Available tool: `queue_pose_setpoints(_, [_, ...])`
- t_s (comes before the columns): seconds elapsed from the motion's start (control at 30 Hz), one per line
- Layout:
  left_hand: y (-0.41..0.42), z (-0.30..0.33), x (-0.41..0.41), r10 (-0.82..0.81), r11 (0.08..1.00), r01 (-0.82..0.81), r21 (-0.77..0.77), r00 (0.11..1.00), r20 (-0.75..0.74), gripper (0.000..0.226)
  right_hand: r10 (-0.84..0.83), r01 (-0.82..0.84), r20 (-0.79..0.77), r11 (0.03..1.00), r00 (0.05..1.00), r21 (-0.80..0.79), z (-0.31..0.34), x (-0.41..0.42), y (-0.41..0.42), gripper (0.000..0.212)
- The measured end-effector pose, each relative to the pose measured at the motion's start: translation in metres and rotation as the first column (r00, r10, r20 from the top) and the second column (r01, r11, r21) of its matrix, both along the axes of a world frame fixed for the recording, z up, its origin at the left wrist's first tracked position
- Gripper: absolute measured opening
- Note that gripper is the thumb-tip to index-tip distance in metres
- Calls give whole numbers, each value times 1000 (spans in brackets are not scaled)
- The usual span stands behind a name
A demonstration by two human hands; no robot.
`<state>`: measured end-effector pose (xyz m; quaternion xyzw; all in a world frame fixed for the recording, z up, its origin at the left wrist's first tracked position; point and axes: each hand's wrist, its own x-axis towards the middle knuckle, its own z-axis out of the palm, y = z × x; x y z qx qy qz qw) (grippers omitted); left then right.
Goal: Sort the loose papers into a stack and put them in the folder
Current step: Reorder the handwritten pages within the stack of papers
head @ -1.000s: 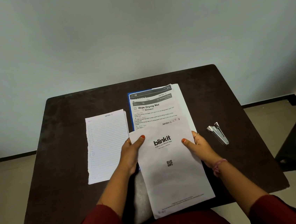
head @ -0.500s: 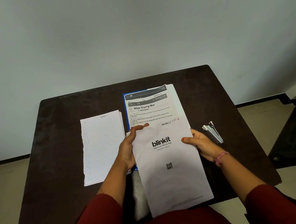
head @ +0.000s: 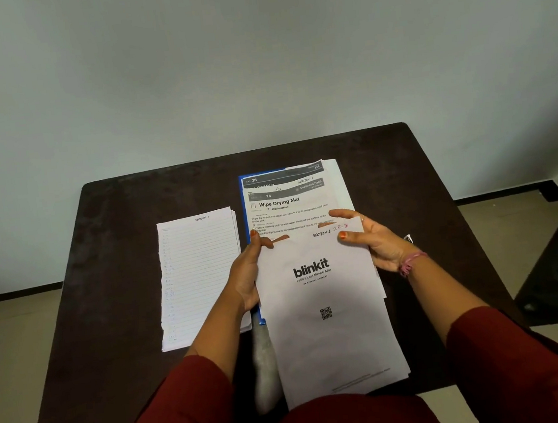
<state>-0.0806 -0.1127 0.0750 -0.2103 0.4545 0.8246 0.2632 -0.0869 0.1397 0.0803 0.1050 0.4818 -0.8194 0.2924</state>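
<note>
I hold a white printed "blinkit" sheet [head: 324, 296] in front of me, its lower end hanging past the table's near edge. My left hand [head: 248, 276] grips its upper left edge. My right hand [head: 368, 239] is at its upper right corner, thumb on top and fingers spread behind. Behind it, a pile of printed sheets [head: 290, 203] headed "Wipe Drying Mat" lies on a blue folder [head: 243, 194], of which only the left edge shows. A stack of lined pages [head: 198, 275] lies to the left on the table.
The dark brown table [head: 121, 262] stands against a pale wall. A small metal stapler [head: 409, 239] peeks out behind my right wrist. Tiled floor shows on both sides, with a dark object at the far right.
The blinkit sheet has moved slightly up and away from me. My right hand has slid up its edge to the top right corner and its fingers have spread.
</note>
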Motion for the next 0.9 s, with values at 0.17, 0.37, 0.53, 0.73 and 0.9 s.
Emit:
queue_pose_setpoints(0.17, [7,4,-7,35,993,-35,-116,999,-1,48,-23,23,-3,993,1000,117,-17,-6,-5,46])
queue_pose_setpoints(0.37, [11,1,-17,83,970,-75,-232,996,27,52,-101,101,-8,978,995,182,-23,-7,-8,43])
queue_pose_setpoints(0.53, [11,-2,-18,54,989,-48,-142,998,39,49,-135,149,-71,950,988,274,-26,-10,-8,50])
queue_pose_setpoints(0.73, [10,-2,-17,34,989,-33,-146,999,3,50,-143,176,-124,929,982,324,-27,-12,-8,42])
queue_pose_setpoints(0.9, [15,-2,-20,100,959,-96,-266,995,1,57,-139,179,-138,923,981,341,-28,-16,-10,28])
